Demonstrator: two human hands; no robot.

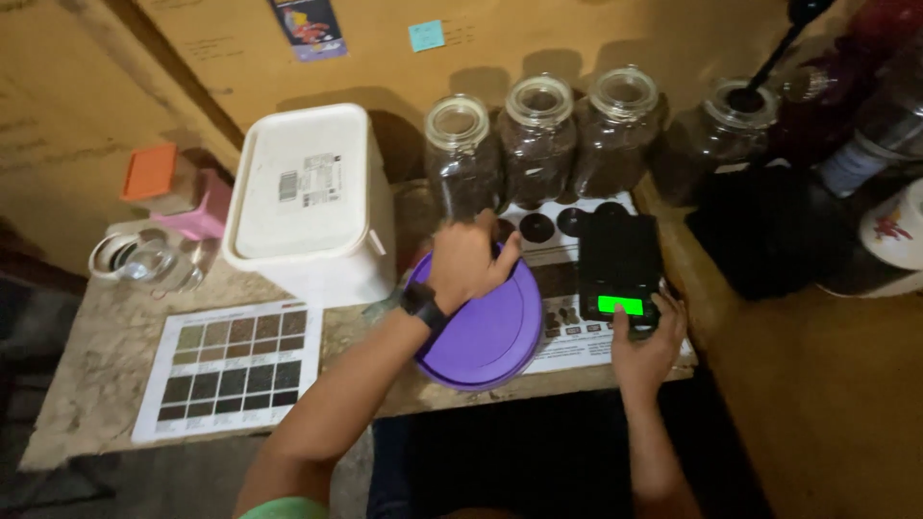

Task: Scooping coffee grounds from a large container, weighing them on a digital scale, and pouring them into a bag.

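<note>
My left hand (468, 261) gripped the far rim of the purple lid (486, 332), which sat tilted at the centre of the frame on the table edge (87, 384). My right hand (646, 344) touched the black scale (619, 266) just right of centre, fingers loosely curled, thumb by its green display.

The left arm runs from the bottom left of the frame up toward the centre, bare, with a dark band at the wrist. The left hand (468, 261) sits at centre frame, back up, fingers curled down in a loose grip. The right hand (646, 344) lies right of centre, forearm rising from the bottom edge, fingers bent, thumb raised.
</note>
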